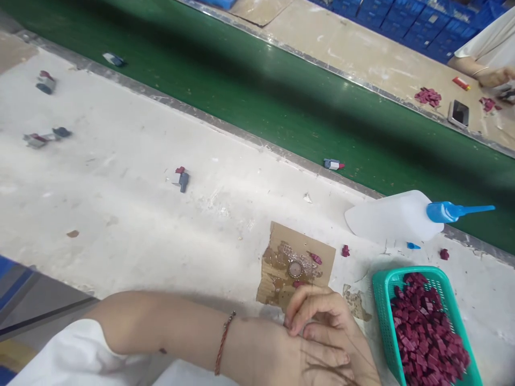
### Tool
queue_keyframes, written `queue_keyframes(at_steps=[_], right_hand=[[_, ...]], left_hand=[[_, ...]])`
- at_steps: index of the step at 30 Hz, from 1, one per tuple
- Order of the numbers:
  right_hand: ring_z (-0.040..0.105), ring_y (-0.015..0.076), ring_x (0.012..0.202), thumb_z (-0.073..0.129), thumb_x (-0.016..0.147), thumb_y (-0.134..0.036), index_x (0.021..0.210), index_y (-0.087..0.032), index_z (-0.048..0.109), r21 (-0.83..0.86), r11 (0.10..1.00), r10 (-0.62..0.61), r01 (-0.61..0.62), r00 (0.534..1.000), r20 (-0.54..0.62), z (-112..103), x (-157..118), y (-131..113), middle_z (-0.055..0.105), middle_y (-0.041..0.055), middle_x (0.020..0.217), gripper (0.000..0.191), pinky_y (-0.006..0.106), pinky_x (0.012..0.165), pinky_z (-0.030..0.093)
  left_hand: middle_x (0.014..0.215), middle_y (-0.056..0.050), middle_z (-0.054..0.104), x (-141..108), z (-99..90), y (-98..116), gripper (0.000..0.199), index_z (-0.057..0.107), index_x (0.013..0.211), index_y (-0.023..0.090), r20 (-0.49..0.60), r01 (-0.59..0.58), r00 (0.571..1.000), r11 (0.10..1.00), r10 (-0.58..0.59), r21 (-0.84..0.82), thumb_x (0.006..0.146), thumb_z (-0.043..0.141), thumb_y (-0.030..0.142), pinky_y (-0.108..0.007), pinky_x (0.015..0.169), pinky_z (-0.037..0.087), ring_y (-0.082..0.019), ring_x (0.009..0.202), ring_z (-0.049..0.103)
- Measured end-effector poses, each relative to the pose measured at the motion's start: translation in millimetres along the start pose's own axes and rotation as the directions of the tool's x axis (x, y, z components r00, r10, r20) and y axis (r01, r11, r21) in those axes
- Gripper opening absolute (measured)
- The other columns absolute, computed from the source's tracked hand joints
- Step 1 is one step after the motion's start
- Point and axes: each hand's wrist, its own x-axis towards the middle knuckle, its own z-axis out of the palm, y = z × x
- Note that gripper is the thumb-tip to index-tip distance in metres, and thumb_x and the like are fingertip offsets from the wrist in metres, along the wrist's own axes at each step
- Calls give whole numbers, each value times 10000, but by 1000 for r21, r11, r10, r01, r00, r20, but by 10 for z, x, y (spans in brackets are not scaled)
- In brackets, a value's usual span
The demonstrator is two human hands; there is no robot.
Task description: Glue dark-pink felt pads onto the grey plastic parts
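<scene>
My left hand [267, 348], with a red braided bracelet at the wrist, reaches in from the left. Its fingers are bent in against my right hand [354, 335], whose curled fingers close over them. Whatever lies between the two hands is hidden. Just beyond the fingertips is a torn piece of cardboard [267, 292] with wet, shiny patches. On it lie a small round disc [295, 269] and a maroon piece [316, 259]; another maroon piece [298, 284] is close to my fingers. A green basket [380, 311] full of maroon plastic pieces [426, 327] stands right of my hands.
A white bottle with a blue nozzle [394, 217] lies behind the basket. Small grey-and-maroon assemblies [183, 179] are scattered on the white table. A green conveyor belt [241, 80] runs beyond it, carrying another assembly [333, 164]. Across it, a co-worker's hand [493, 78] is near a phone [458, 113].
</scene>
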Motion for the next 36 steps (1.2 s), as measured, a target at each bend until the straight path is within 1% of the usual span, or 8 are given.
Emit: queue_keyframes(at_steps=[2, 5, 7, 10, 16, 26, 31, 36], right_hand=[[654, 172, 739, 708, 869, -362, 861, -251, 797, 7, 1000, -20, 20, 999, 42, -43, 35, 17, 700, 54, 817, 142, 297, 741, 528], [660, 152, 710, 701, 877, -349, 848, -220, 780, 18, 996, -84, 82, 972, 219, -124, 90, 73, 692, 45, 798, 153, 263, 682, 536], [660, 142, 729, 681, 898, -345, 858, -197, 771, 13, 994, -112, 113, 962, 250, -158, 104, 108, 683, 45, 811, 178, 253, 693, 540], [657, 127, 768, 675, 909, -310, 877, -174, 764, -16, 993, -110, 119, 956, 271, -174, 96, 123, 675, 46, 845, 166, 242, 734, 539], [660, 128, 766, 674, 912, -280, 853, -158, 753, -56, 989, -113, 136, 948, 298, -199, 96, 60, 684, 49, 819, 157, 243, 730, 542], [657, 148, 771, 672, 906, -296, 840, -171, 727, -119, 981, -108, 152, 942, 319, -221, 71, 58, 686, 53, 821, 153, 265, 722, 535], [638, 147, 776, 671, 906, -298, 853, -159, 724, -116, 983, -96, 142, 937, 335, -232, 67, 68, 663, 53, 832, 158, 264, 726, 525], [617, 142, 750, 645, 919, -276, 843, -156, 715, -90, 983, -114, 157, 923, 367, -232, 86, 89, 652, 48, 796, 158, 262, 704, 504]], left_hand=[[1155, 50, 728, -30, -46, -22, 302, 769, 916, 309, -2, -180, 984, 983, 180, 21, 935, 485, 211, -176, 923, 552, -136, 1094, 659], [1215, -2, 711, -70, -122, -52, 329, 777, 933, 212, -23, -430, 897, 883, 442, 189, 939, 454, 153, -186, 1055, 472, -154, 1162, 622], [1199, -25, 719, -75, -166, -61, 328, 780, 915, 190, -29, -495, 854, 827, 520, 267, 938, 453, 165, -221, 1074, 464, -182, 1136, 636], [1171, -29, 731, -59, -234, -65, 339, 782, 839, 200, -37, -532, 829, 806, 559, 259, 931, 455, 200, -232, 1074, 464, -199, 1145, 635], [1123, -61, 744, -35, -339, -68, 294, 781, 879, 183, 29, -558, 819, 784, 573, 271, 910, 490, 152, -246, 1078, 471, -194, 1062, 673], [875, -45, 728, -6, -325, -49, 202, 679, 688, 225, 29, -529, 849, 847, 528, 50, 855, 601, 143, -225, 885, 572, -178, 871, 652], [840, -24, 688, -3, -183, -125, 179, 672, 719, 273, 40, -404, 904, 883, 425, -240, 847, 628, 156, -217, 856, 569, -173, 874, 648], [851, -20, 666, -27, -173, -133, 130, 713, 857, 317, 87, -258, 952, 920, 295, -295, 894, 607, 250, -237, 726, 595, -179, 833, 666]])
